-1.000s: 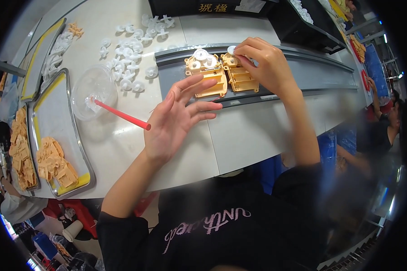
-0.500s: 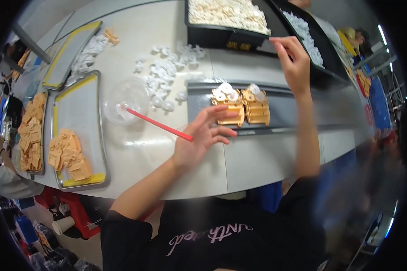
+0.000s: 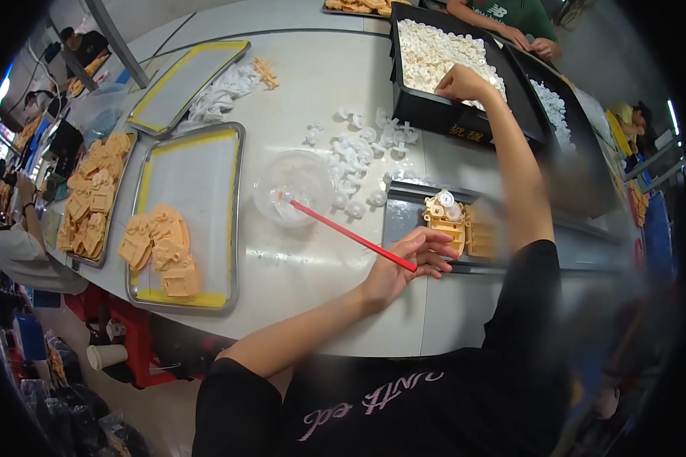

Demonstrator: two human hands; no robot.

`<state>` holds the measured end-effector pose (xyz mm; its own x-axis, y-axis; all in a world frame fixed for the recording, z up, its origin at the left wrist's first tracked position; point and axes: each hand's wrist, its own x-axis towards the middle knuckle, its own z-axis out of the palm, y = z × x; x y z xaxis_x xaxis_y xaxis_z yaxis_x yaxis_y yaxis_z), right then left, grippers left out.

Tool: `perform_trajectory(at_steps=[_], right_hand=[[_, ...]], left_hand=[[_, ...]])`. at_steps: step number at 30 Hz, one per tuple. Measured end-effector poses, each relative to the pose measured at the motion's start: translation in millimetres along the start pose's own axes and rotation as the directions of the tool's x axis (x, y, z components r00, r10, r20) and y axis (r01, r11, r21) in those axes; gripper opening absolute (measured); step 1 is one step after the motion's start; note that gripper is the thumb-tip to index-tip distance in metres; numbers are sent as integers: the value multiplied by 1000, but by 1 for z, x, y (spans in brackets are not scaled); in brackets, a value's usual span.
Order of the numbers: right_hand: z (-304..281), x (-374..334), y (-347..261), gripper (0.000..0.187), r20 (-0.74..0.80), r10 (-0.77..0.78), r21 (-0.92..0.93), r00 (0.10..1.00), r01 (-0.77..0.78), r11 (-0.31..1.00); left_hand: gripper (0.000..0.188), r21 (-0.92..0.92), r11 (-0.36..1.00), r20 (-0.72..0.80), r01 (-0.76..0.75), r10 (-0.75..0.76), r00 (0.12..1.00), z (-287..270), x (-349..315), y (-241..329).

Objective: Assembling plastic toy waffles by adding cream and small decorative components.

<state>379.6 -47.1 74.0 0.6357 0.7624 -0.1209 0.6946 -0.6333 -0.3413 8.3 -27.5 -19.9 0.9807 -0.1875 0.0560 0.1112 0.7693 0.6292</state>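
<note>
My right hand (image 3: 465,85) reaches into a black bin (image 3: 427,103) of small cream plastic parts (image 3: 446,53). Its fingers point down and are drawn together at the parts; what they pinch is hidden. Fingers spread, my left hand (image 3: 404,270) hovers beside an orange plastic housing (image 3: 446,228) with white round pieces on it, lying on a grey tray (image 3: 404,209). A second orange housing (image 3: 480,232) adjoins it, partly behind my right arm. From a clear plastic bowl (image 3: 270,175), a red stick (image 3: 351,234) slants across my left hand; whether they touch, I cannot tell.
Loose white plastic pieces (image 3: 358,152) lie behind the bowl. At left are a yellow-edged tray (image 3: 232,206) with orange parts, a heaped tray (image 3: 91,263) and crumpled white cloth (image 3: 225,95). Another bin holds pale blue parts (image 3: 552,114). A co-worker's hands (image 3: 530,44) show at the back.
My right hand has gone from the bin's near edge into the cream parts. The view has swung, so the table appears further right. My left hand stays by the housings, fingers still apart.
</note>
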Motion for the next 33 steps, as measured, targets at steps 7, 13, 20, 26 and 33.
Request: perform_trajectory(at_steps=[7, 13, 20, 26, 33], right_hand=[[-10, -33, 26, 24, -212, 27, 297, 977, 38, 954], [-9, -148, -33, 25, -307, -95, 488, 947, 243, 838], [77, -290, -108, 41, -207, -369, 204, 906, 409, 889], [99, -298, -108, 45, -267, -345, 147, 900, 392, 908], [106, -292, -101, 20, -505, -225, 286, 833, 408, 867]], left_hand=[[44, -41, 999, 18, 32, -31, 999, -3, 4, 2], [49, -286, 954, 30, 87, -82, 996, 0, 5, -4], [42, -579, 811, 2, 84, -102, 995, 12, 7, -7], [34, -498, 866, -112, 45, -115, 987, 17, 2, -1], [36, -333, 942, -83, 43, -75, 994, 17, 4, 2]])
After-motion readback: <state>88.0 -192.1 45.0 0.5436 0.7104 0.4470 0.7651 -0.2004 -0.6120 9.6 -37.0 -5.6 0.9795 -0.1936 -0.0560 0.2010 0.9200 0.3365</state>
